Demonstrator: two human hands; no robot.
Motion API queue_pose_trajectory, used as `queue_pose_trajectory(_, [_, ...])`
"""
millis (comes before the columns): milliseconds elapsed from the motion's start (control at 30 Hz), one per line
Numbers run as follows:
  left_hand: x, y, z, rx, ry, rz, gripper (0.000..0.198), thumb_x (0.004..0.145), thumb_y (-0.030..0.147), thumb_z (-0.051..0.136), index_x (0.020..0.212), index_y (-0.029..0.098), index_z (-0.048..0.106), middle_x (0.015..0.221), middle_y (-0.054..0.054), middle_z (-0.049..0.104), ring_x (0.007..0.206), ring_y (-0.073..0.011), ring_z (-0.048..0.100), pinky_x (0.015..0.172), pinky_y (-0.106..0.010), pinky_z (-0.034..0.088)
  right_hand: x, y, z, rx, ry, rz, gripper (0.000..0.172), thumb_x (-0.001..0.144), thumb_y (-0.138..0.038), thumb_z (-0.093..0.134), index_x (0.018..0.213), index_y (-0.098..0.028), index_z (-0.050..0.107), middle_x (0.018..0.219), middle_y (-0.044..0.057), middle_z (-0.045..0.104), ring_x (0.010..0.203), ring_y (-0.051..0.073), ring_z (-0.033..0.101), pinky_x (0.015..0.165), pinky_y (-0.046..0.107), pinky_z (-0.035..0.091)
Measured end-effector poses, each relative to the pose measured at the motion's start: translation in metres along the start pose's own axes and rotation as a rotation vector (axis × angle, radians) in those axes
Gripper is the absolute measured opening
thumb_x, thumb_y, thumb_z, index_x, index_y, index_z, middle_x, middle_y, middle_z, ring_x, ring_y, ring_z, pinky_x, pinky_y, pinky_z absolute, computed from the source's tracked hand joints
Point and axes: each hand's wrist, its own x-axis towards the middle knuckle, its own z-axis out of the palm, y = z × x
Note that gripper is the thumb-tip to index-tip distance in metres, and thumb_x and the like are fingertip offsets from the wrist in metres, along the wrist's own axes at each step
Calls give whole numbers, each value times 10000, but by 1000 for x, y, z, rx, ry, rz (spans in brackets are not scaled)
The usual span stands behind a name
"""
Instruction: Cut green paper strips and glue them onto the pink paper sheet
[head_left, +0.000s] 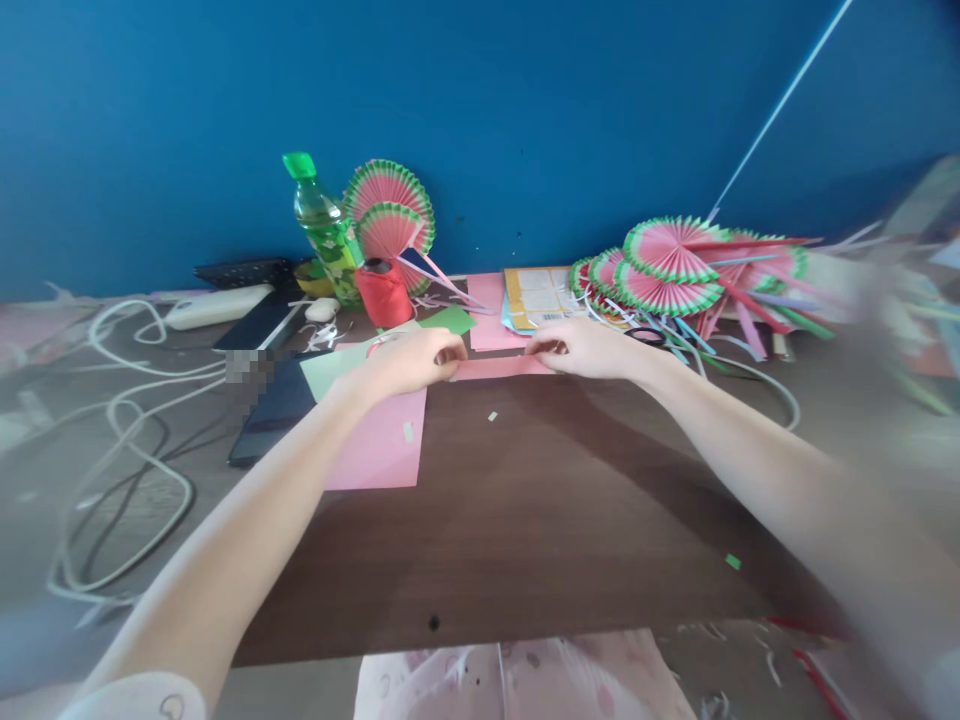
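Observation:
A narrow folded pink paper strip (501, 368) lies across the far middle of the brown table (540, 500). My left hand (418, 362) is closed, pinching the strip's left end. At the other end my right hand (583, 348) presses and pinches it with curled fingers. Under my left wrist lies a flat pink paper sheet (382, 450), with a pale green sheet (330, 368) just behind it.
A red thread spool (383, 292), a green bottle (324, 230) and watermelon paper fans (390, 215) stand at the back by the blue wall. More fans (671, 265) pile up at the right. White cables (127, 430) and a dark tablet (274, 410) lie on the left.

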Motion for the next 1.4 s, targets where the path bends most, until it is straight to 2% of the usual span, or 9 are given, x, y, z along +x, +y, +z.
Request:
queue_pose_trajectory(167, [-1, 2, -1, -28, -151, -88, 214, 789, 313, 470, 906, 244, 635, 897, 14, 675, 781, -140, 586, 651, -240, 383, 0, 3, -1, 9, -127, -4, 239, 786, -230, 476, 911, -174, 671, 874, 51, 669, 703, 132, 564, 656, 249, 410])
queue_pose_trajectory(333, [-1, -1, -1, -60, -197, -85, 236, 792, 333, 482, 958, 270, 638, 980, 28, 667, 865, -140, 586, 684, -231, 394, 1, 3, -2, 10, -164, 16, 236, 791, -239, 473, 904, -183, 673, 889, 51, 670, 738, 144, 571, 660, 255, 406])
queue_pose_trajectory(500, [-1, -7, 0, -90, -159, -83, 261, 748, 349, 523, 954, 256, 654, 934, 5, 665, 824, -147, 592, 652, -230, 409, -1, -1, -5, 37, -163, 54, 218, 766, -209, 501, 899, -158, 665, 908, 59, 665, 762, 148, 572, 687, 257, 415])
queue_pose_trajectory(700, [0, -7, 3, -131, -142, -43, 256, 710, 273, 529, 939, 230, 636, 914, -2, 642, 793, -134, 586, 651, -227, 424, -2, -3, -6, 72, -163, 51, 196, 739, -208, 527, 875, -162, 661, 856, 45, 658, 704, 133, 554, 646, 245, 413])
queue_pose_trajectory(1067, [1, -13, 14, -34, 73, -67, 261, 668, 275, 587, 918, 218, 541, 880, -12, 543, 774, -143, 550, 680, -265, 431, -2, -2, -2, 90, -40, -19, 191, 676, -142, 512, 813, -160, 643, 742, 20, 614, 615, 103, 513, 605, 237, 392])
queue_pose_trajectory(1167, [1, -12, 14, -32, 74, -76, 269, 670, 281, 585, 926, 211, 539, 879, -18, 565, 777, -149, 554, 678, -269, 433, -2, -4, -2, 83, -43, -35, 187, 667, -133, 512, 804, -155, 639, 737, 22, 606, 619, 105, 512, 606, 236, 393])
queue_pose_trajectory(1400, [0, -7, 10, -51, -13, -93, 262, 679, 214, 542, 936, 214, 593, 894, -13, 641, 805, -154, 586, 690, -258, 435, -1, -5, -3, 67, -48, -57, 176, 666, -134, 512, 786, -162, 638, 746, 28, 601, 644, 117, 518, 613, 242, 395])
